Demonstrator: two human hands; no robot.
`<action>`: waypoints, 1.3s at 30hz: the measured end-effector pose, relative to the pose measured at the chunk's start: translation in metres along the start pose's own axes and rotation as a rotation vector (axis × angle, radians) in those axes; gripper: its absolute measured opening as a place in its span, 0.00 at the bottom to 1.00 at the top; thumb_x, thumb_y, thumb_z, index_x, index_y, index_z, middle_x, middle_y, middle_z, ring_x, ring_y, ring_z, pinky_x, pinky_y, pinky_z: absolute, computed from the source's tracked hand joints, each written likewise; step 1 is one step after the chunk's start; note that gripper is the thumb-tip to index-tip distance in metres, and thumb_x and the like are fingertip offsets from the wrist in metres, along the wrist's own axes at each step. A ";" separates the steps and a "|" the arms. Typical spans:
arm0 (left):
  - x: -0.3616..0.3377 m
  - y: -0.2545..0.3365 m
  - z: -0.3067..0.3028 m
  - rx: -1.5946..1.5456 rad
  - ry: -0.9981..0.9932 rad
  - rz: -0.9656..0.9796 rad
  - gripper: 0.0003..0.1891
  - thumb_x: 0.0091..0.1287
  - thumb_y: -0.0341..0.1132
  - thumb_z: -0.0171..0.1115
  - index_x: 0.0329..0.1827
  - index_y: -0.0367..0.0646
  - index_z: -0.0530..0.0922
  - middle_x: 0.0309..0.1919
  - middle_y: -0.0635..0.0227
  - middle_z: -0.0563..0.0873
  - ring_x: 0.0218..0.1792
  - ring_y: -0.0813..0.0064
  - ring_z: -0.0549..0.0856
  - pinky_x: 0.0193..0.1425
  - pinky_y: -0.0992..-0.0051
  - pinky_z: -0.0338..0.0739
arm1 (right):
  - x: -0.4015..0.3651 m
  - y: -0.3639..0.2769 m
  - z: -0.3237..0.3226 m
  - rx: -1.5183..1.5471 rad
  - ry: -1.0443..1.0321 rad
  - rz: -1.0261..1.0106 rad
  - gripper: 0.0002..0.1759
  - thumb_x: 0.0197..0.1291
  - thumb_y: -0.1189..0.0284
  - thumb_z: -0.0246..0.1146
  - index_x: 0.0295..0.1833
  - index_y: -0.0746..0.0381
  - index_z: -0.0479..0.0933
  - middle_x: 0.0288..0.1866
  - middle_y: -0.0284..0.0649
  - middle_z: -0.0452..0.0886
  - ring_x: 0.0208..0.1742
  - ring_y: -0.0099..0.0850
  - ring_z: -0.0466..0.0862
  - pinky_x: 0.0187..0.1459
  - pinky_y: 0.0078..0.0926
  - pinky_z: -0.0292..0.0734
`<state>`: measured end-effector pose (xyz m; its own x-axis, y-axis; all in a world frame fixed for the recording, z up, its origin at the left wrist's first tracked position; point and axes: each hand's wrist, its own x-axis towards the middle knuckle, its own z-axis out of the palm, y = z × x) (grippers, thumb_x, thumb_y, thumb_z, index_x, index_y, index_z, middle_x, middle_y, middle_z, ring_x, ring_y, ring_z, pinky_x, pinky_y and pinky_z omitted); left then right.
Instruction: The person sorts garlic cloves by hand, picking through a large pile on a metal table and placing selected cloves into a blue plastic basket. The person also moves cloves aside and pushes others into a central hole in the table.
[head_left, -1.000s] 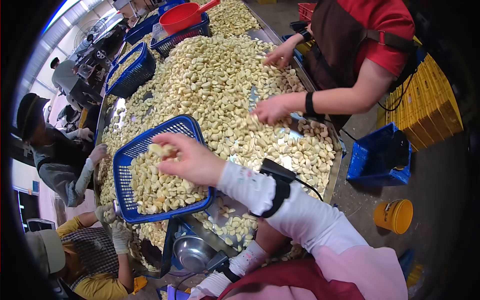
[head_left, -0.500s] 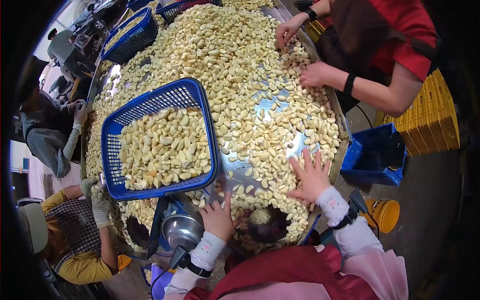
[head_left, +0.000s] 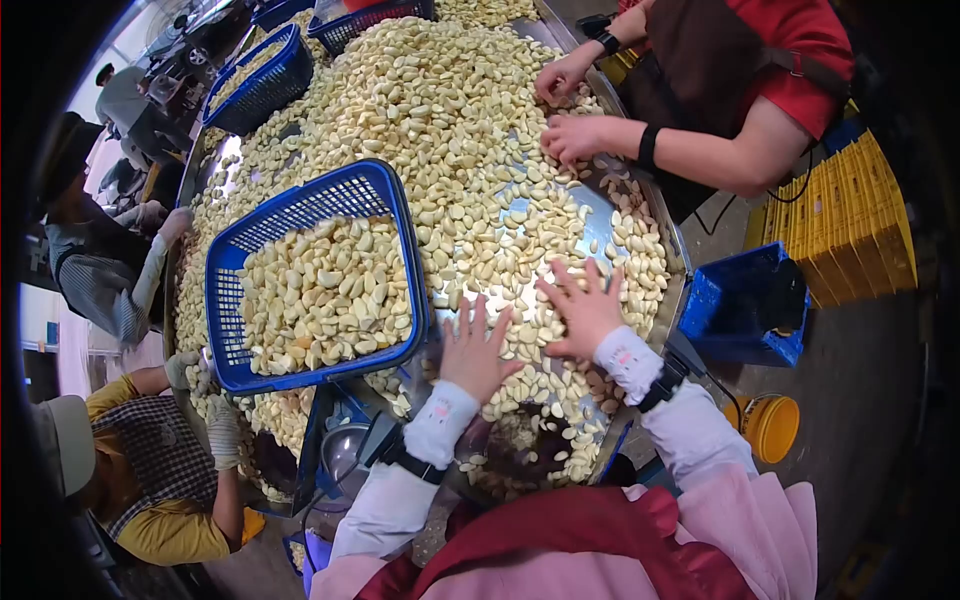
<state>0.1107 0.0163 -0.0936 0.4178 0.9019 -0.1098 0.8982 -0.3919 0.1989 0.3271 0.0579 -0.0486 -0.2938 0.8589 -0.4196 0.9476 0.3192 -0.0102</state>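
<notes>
Peeled garlic cloves [head_left: 470, 130] | left hand [head_left: 477, 350] flat, spread | right hand [head_left: 583, 313] flat, spread

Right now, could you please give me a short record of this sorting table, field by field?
Left hand: open, fingers spread flat on loose garlic cloves
Right hand: open, flat on cloves beside the left
Blue basket: left of both hands, holding a layer of cloves
Table: metal, heaped with cloves, bare patches near the hands
Co-worker's hands: across the table, in the cloves
Floor: blue crate, yellow bucket
</notes>
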 end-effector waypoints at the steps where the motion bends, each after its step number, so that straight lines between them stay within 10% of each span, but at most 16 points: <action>1: -0.012 -0.007 -0.002 0.003 0.007 -0.005 0.43 0.60 0.59 0.67 0.77 0.56 0.63 0.79 0.48 0.53 0.76 0.43 0.60 0.74 0.47 0.60 | -0.009 0.013 0.009 -0.034 -0.033 0.109 0.61 0.42 0.35 0.71 0.81 0.41 0.52 0.85 0.43 0.42 0.83 0.56 0.39 0.68 0.83 0.38; 7: -0.131 -0.004 0.011 -0.075 -0.276 -0.138 0.42 0.59 0.56 0.69 0.76 0.55 0.64 0.78 0.44 0.51 0.75 0.24 0.49 0.74 0.38 0.57 | -0.112 -0.015 0.055 -0.223 -0.286 -0.041 0.57 0.48 0.36 0.67 0.80 0.50 0.57 0.81 0.65 0.43 0.76 0.75 0.47 0.68 0.77 0.48; 10: -0.151 0.030 0.013 0.177 -0.357 0.250 0.34 0.63 0.53 0.65 0.73 0.55 0.69 0.72 0.45 0.66 0.71 0.29 0.63 0.70 0.40 0.65 | -0.127 -0.056 0.066 0.105 -0.478 -0.363 0.41 0.54 0.61 0.70 0.74 0.52 0.65 0.76 0.66 0.54 0.62 0.72 0.74 0.53 0.54 0.82; 13: -0.111 0.024 -0.016 -0.425 -0.620 0.145 0.24 0.67 0.43 0.60 0.66 0.49 0.75 0.53 0.57 0.83 0.50 0.50 0.86 0.58 0.59 0.80 | -0.051 -0.058 0.021 0.393 -0.174 -0.399 0.27 0.56 0.67 0.67 0.63 0.54 0.74 0.62 0.47 0.73 0.46 0.53 0.84 0.44 0.45 0.83; 16: -0.039 0.002 -0.045 -0.402 -0.119 -0.050 0.33 0.66 0.45 0.65 0.73 0.47 0.68 0.67 0.46 0.72 0.60 0.44 0.79 0.62 0.59 0.76 | 0.020 -0.053 -0.004 0.207 0.378 -0.238 0.37 0.55 0.62 0.70 0.71 0.55 0.68 0.76 0.50 0.62 0.75 0.52 0.64 0.66 0.56 0.68; 20: -0.022 -0.014 -0.024 -0.470 -0.026 -0.176 0.38 0.67 0.48 0.65 0.77 0.48 0.61 0.75 0.37 0.55 0.67 0.37 0.72 0.66 0.58 0.73 | 0.000 -0.073 0.013 0.051 -0.107 -0.355 0.54 0.52 0.51 0.73 0.80 0.56 0.55 0.82 0.60 0.40 0.76 0.70 0.55 0.72 0.58 0.60; 23: -0.031 -0.010 -0.022 -0.434 -0.233 -0.204 0.44 0.65 0.57 0.64 0.79 0.48 0.57 0.78 0.35 0.43 0.70 0.30 0.64 0.68 0.53 0.71 | 0.028 -0.055 -0.013 0.444 -0.286 -0.216 0.24 0.53 0.63 0.69 0.55 0.61 0.79 0.60 0.49 0.77 0.66 0.52 0.74 0.57 0.41 0.77; 25: -0.043 0.006 -0.002 -0.370 -0.117 -0.206 0.45 0.63 0.60 0.64 0.80 0.52 0.57 0.79 0.39 0.45 0.71 0.27 0.61 0.68 0.41 0.66 | 0.059 -0.024 -0.009 0.353 0.590 -0.140 0.07 0.56 0.71 0.64 0.37 0.64 0.81 0.40 0.46 0.82 0.52 0.46 0.82 0.48 0.40 0.81; 29: -0.052 0.024 0.005 -0.257 -0.171 -0.158 0.44 0.62 0.60 0.65 0.80 0.61 0.57 0.80 0.49 0.48 0.74 0.22 0.45 0.64 0.21 0.53 | 0.093 0.007 0.015 0.418 0.507 -0.040 0.05 0.55 0.72 0.65 0.33 0.61 0.83 0.34 0.45 0.78 0.39 0.44 0.82 0.44 0.40 0.79; 35: -0.015 0.011 -0.014 -0.361 0.006 -0.263 0.38 0.60 0.47 0.70 0.74 0.49 0.67 0.76 0.45 0.59 0.71 0.36 0.65 0.66 0.42 0.66 | 0.119 0.011 0.009 0.789 0.637 0.075 0.02 0.48 0.78 0.67 0.28 0.60 0.83 0.35 0.46 0.78 0.40 0.44 0.82 0.45 0.39 0.79; 39: 0.072 0.002 -0.008 -0.170 0.291 -0.134 0.36 0.62 0.48 0.68 0.74 0.51 0.68 0.77 0.48 0.58 0.75 0.38 0.58 0.75 0.42 0.54 | 0.130 -0.011 0.009 0.342 0.614 -0.078 0.04 0.47 0.75 0.65 0.29 0.61 0.85 0.37 0.43 0.80 0.44 0.42 0.82 0.45 0.37 0.80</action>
<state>0.1413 0.0824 -0.0935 0.2202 0.9667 0.1307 0.8965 -0.2533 0.3635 0.2794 0.1621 -0.1109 -0.2841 0.9417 0.1804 0.8777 0.3312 -0.3464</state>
